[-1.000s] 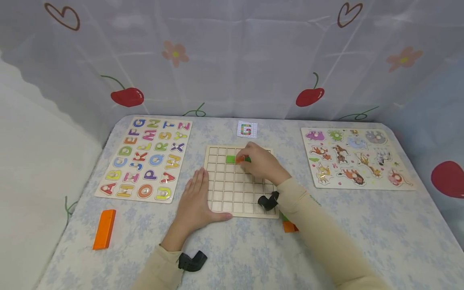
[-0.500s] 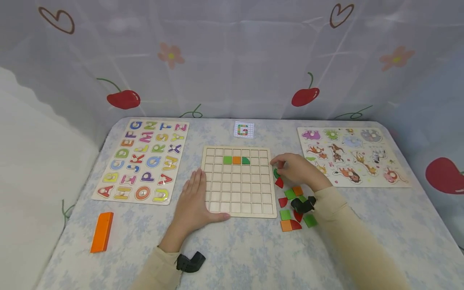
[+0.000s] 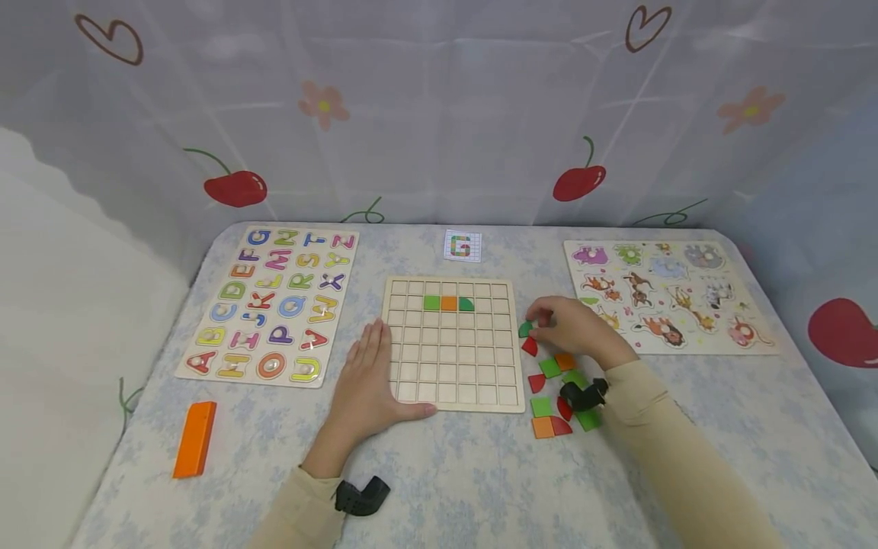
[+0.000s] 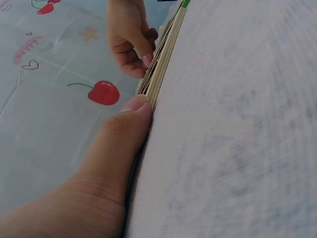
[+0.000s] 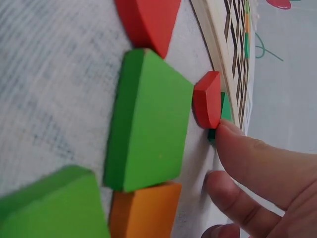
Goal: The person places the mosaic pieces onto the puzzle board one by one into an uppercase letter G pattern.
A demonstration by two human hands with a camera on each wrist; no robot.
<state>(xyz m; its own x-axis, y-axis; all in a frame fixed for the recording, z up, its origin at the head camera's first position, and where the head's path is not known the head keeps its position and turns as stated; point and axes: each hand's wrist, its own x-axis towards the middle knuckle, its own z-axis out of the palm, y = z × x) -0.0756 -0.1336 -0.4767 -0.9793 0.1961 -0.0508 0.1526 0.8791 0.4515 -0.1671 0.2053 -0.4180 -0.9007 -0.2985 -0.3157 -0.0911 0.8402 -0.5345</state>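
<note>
board, head view: the board (image 3: 457, 374) is laid mid-table; three cells of its second row from the top are filled, left to right, by a green square (image 3: 431, 303), an orange square (image 3: 449, 303) and a green quarter (image 3: 466, 305).
left hand, head view: the left hand (image 3: 363, 381) is laid flat at the board's left edge, fingers straight, thumb spread along the near edge.
right hand, head view: just right of the board, the loose quarter (image 3: 525, 329), also green, is pinched by the thumb and index of the right hand (image 3: 572, 324).
loose pieces, head view: a red quarter (image 3: 530, 347) is placed just nearer; more red, green and orange pieces are scattered below it.
letter board, head view: coloured letters are seated in the letter board (image 3: 293, 263), at the left.
animal board, head view: animal shapes are carried by the animal board (image 3: 660, 303), at the right.
card, head view: a "g" is printed on the card (image 3: 463, 246), beyond the board.
orange block, head view: the orange block (image 3: 195, 440) is laid near the letter board.
board edge, left wrist view: the edge is touched by the left thumb; the right hand is seen beyond, fingers curled.
loose quarter, right wrist view: it is touched by the right thumb and partly hidden by the red quarter.
</note>
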